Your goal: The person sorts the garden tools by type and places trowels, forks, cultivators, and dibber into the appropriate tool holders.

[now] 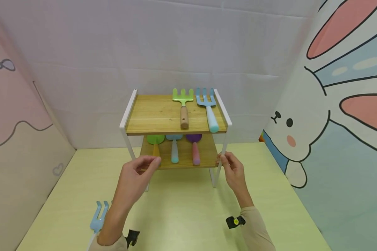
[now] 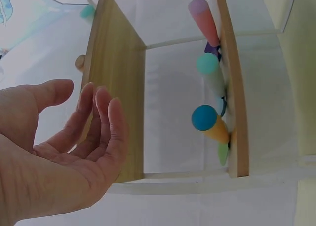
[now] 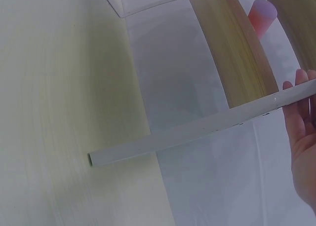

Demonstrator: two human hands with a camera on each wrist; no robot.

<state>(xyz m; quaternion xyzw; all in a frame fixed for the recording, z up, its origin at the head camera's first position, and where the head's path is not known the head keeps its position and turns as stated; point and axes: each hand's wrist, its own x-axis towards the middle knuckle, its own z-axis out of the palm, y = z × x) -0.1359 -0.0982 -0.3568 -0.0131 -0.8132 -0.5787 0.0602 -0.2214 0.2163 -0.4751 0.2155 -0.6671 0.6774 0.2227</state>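
Observation:
A two-tier wooden rack (image 1: 154, 115) with a white metal frame stands on the table. In front of its lower left side, my left hand (image 1: 137, 177) hangs in the air with fingers loosely bent; the left wrist view shows nothing in it. Beside it on the lower shelf (image 1: 182, 165) lies a green tool with a yellow handle (image 1: 156, 150). At the rack's right side, my right hand (image 1: 235, 172) grips the white leg (image 3: 197, 127), with fingertips around its edge. The lower shelf also bears a blue tool (image 1: 174, 151) and a purple tool with a pink handle (image 1: 196, 153).
On the top shelf lie a green hand rake (image 1: 183, 101) with a wooden handle and a blue hand fork (image 1: 209, 111). Another blue fork (image 1: 97, 221) lies on the table (image 1: 182, 219), partly behind my left forearm. A light cloth (image 1: 176, 45) hangs behind the rack.

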